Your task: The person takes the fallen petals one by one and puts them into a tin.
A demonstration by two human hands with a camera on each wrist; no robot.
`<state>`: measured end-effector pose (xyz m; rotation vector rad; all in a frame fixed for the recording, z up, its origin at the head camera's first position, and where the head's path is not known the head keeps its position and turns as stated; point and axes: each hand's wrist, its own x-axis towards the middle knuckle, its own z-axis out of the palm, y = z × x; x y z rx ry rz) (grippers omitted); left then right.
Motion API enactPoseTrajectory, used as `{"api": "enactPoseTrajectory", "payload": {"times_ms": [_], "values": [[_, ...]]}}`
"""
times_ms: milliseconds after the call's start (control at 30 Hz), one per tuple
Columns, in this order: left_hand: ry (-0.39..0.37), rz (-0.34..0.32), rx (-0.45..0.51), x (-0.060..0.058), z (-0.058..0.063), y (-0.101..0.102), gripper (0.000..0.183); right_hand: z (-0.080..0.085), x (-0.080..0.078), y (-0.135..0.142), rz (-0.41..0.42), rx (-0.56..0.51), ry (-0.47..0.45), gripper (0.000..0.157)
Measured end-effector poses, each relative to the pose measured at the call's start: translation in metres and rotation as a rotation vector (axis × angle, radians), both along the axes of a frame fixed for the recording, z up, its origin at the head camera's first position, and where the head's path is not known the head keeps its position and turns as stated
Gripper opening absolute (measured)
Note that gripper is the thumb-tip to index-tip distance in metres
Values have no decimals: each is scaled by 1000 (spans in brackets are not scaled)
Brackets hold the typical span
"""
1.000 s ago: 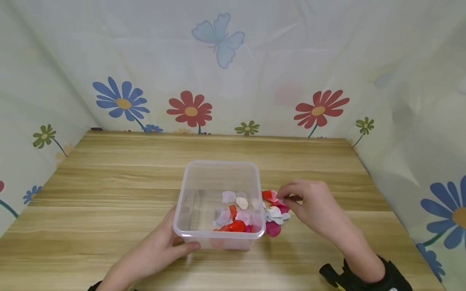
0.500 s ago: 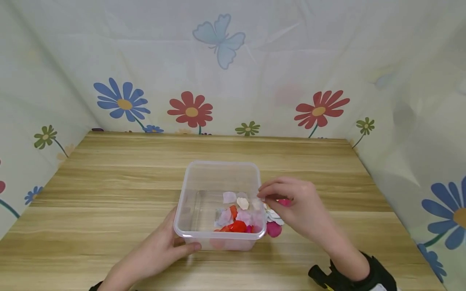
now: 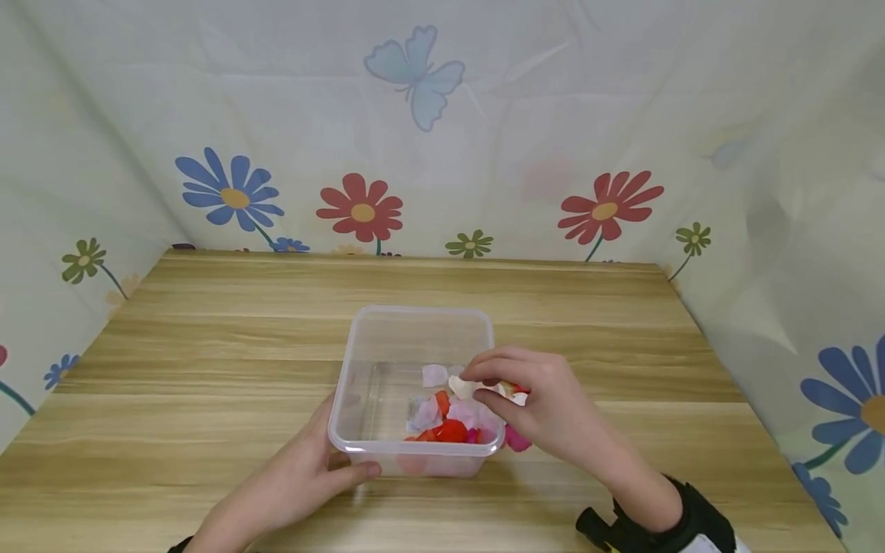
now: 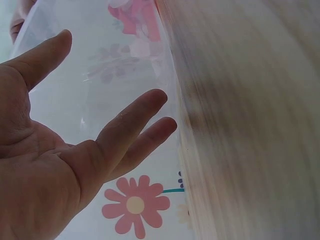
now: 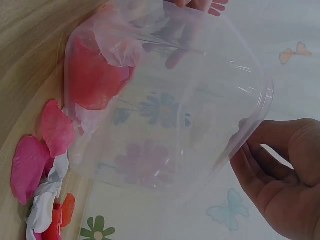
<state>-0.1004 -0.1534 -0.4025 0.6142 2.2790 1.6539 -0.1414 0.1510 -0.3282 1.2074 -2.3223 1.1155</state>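
Note:
A clear plastic box (image 3: 422,307) stands on the table with several pink, white and red artificial petals (image 3: 452,430) inside. My left hand (image 3: 297,476) steadies its near left corner, thumb along the front wall. In the left wrist view the left hand's fingers (image 4: 132,117) lie fairly straight beside the see-through wall. My right hand (image 3: 539,399) reaches over the right rim, thumb and forefinger in a pinch. Through the plastic in the right wrist view, a pale petal (image 5: 222,157) shows faintly at its fingertips. The right hand partly covers the loose petals beside the box.
Loose magenta petals (image 5: 27,167), with white and red ones, lie on the wooden table (image 3: 242,330) against the box's right side. A flower-printed cloth (image 3: 484,153) hangs along the back and sides. A black wrist strap (image 3: 664,514) sits on my right forearm.
My right hand has moved left from the loose petals, past the box's right rim, with a pale petal at its fingertips. The left hand and the box have stayed in place.

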Motion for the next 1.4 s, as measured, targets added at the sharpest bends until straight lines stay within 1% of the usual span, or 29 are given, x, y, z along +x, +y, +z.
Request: {"api": "enactPoseTrajectory", "payload": {"times_ms": [167, 233, 300, 400, 500, 567, 633, 767, 967, 1067, 1200, 1300, 1400], "values": [[-7, 1, -2, 1, 1, 1, 97, 2, -3, 4, -22, -16, 49, 37], [-9, 2, -3, 1, 1, 1, 97, 2, -7, 9, -48, -25, 56, 38], [-11, 2, -1, 1, 1, 1, 98, 1, -14, 16, -84, -22, 42, 38], [-9, 3, -2, 1, 1, 1, 98, -2, -24, 26, -151, 4, -12, 35], [-6, 1, -2, 0, 1, 1, 97, -5, -31, 35, -212, 63, -83, 29], [-4, 1, -3, 0, 1, 1, 97, -7, -34, 39, -245, 130, -144, 25], [-6, 0, -3, 1, 1, 1, 96, -10, -35, 41, -260, 210, -204, 21], [-3, -1, -9, 1, 1, 0, 96, -18, -37, 43, -242, 349, -283, 14], [15, 2, -11, 1, 0, 0, 96, -27, -35, 45, -194, 472, -380, 14], [19, 1, -13, 0, 1, 0, 95, -32, -33, 43, -170, 532, -400, 14], [11, 3, -18, 1, 1, 0, 94, -41, -29, 35, -140, 569, -415, 13], [18, -2, -19, 2, 1, 0, 93, -47, -28, 30, -134, 558, -421, 15], [26, -8, -13, 2, 1, 0, 93, -52, -27, 26, -133, 541, -383, 17]]}}
